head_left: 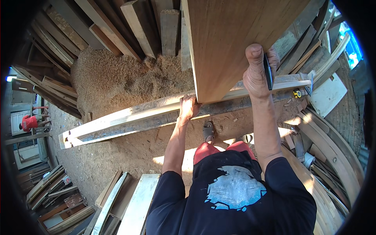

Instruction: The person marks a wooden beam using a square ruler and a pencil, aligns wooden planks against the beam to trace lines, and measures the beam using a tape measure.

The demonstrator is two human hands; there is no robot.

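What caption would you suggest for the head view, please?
Left grip at a wide board, right grip holding a dark flat object, sawdust heap nearby.

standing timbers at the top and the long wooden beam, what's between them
In the head view, a brown heap of sawdust or shavings lies between them, up to the wide board.

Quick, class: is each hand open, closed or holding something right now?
Left hand: curled at the wide board's lower corner; grip unclear.
Right hand: closed on a slim dark object.
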